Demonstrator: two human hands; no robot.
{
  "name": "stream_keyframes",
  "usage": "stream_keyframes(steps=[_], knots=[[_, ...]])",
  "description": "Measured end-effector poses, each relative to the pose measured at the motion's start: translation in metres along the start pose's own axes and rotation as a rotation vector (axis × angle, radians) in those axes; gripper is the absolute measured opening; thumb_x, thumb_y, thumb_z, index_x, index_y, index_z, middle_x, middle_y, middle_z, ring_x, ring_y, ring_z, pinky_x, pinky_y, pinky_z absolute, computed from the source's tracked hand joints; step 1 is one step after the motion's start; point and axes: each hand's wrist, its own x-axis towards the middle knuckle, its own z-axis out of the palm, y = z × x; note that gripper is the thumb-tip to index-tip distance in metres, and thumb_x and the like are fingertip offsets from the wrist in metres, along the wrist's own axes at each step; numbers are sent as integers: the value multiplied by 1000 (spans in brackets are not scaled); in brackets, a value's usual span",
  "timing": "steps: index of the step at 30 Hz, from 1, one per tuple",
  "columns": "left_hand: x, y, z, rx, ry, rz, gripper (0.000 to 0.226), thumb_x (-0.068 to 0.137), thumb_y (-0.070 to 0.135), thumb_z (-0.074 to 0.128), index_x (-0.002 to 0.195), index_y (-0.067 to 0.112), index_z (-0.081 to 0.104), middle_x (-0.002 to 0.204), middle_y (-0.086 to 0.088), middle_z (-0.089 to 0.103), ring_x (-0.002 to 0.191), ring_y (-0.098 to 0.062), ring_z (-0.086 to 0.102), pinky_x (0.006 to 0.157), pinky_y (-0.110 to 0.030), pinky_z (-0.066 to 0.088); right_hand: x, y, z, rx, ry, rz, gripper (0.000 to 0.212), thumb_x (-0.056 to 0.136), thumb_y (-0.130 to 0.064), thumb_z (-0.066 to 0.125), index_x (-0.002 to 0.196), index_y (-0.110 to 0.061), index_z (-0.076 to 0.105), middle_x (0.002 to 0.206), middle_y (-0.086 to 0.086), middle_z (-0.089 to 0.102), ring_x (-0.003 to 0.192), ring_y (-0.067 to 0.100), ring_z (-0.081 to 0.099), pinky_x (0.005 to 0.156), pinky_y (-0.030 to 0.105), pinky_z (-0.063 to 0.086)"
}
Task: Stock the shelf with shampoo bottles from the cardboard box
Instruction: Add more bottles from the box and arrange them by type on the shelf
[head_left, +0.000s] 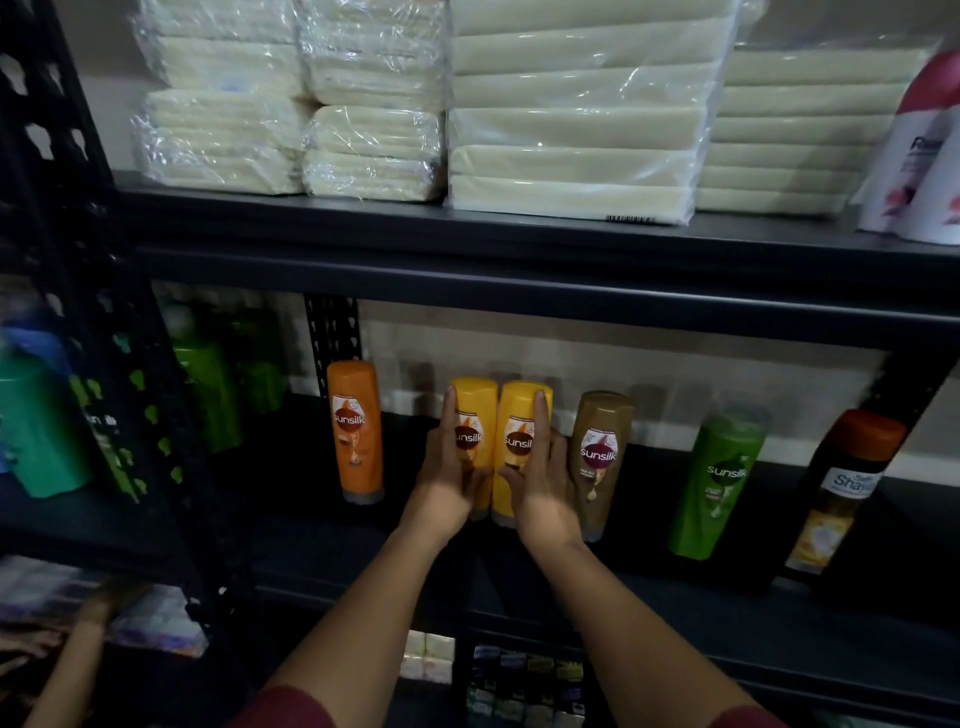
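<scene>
Two yellow Sunsilk bottles stand cap-down side by side on the dark middle shelf (649, 566). My left hand (452, 467) holds the left yellow bottle (478, 415), with its index finger stretched up the bottle's left side. My right hand (540, 467) holds the right yellow bottle (519, 415), one finger laid up its front. An orange Sunsilk bottle (356, 431) stands to their left and a brown Sunsilk bottle (600, 457) just to their right. The cardboard box is not in view.
Further right stand a green Sunsilk bottle (719, 478) and a dark bottle with an orange cap (844, 488). Green bottles (208, 384) fill the left. Wrapped pale packs (571, 130) load the upper shelf. Another person's arm (67, 665) reaches in at lower left.
</scene>
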Motion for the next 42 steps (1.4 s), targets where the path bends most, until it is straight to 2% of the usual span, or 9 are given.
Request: stream_keyframes(steps=[5,9,11,14,16,18,24,36,42], knots=[[1,2,-2,37,-5,22,115,93,23,72,146,61,-23,160,4,13,134,-6,28,104,-31,36,0,-5,-6,31,-25,21,111,95,-20,66,143,-61,-25,145,6,32,130,30,49,104,50,46],[15,16,-14,85,-30,70,129,83,15,81,138,71,-21,162,7,6,136,-6,21,109,-31,34,8,-14,-15,-21,-46,-66,118,91,-15,70,143,-63,-24,160,4,9,143,33,33,112,55,39],[27,27,-21,65,-45,22,131,78,9,85,137,76,-12,163,5,10,137,-9,26,111,-40,40,18,-20,-17,-43,-66,-37,122,89,-11,72,139,-66,-25,162,3,4,146,33,29,111,57,39],[38,29,-27,70,-71,-2,122,73,13,90,137,76,9,158,3,24,141,-22,39,105,-51,50,29,-24,-17,-86,-100,50,115,90,-12,72,147,-60,-16,157,3,10,140,35,38,107,55,44],[40,26,-28,87,-74,-2,113,71,16,91,141,68,19,155,0,29,139,-28,43,102,-53,52,31,-24,-16,-110,-114,84,105,92,-14,71,153,-51,-6,154,5,13,136,35,43,104,52,46],[41,24,-26,96,-69,-19,109,72,15,91,145,58,22,154,-2,32,137,-29,44,103,-52,51,30,-23,-16,-118,-124,103,100,93,-16,69,154,-49,-2,154,5,14,135,35,44,104,53,45],[40,25,-24,108,-76,-44,109,74,12,89,149,53,21,155,-3,32,139,-29,42,104,-51,50,30,-24,-19,-98,-138,105,97,94,-14,68,155,-47,1,155,6,12,138,34,40,105,51,43],[40,29,-26,91,-95,-69,112,73,14,89,142,64,17,152,-2,34,136,-30,44,101,-56,51,30,-27,-19,-77,-141,126,97,92,-12,70,155,-45,5,155,8,15,138,36,40,105,52,45],[40,28,-24,91,-83,-79,112,73,16,90,144,63,17,149,-2,35,134,-30,46,100,-56,52,29,-28,-20,-71,-142,137,97,92,-12,70,155,-46,5,156,8,16,138,36,41,104,52,46]])
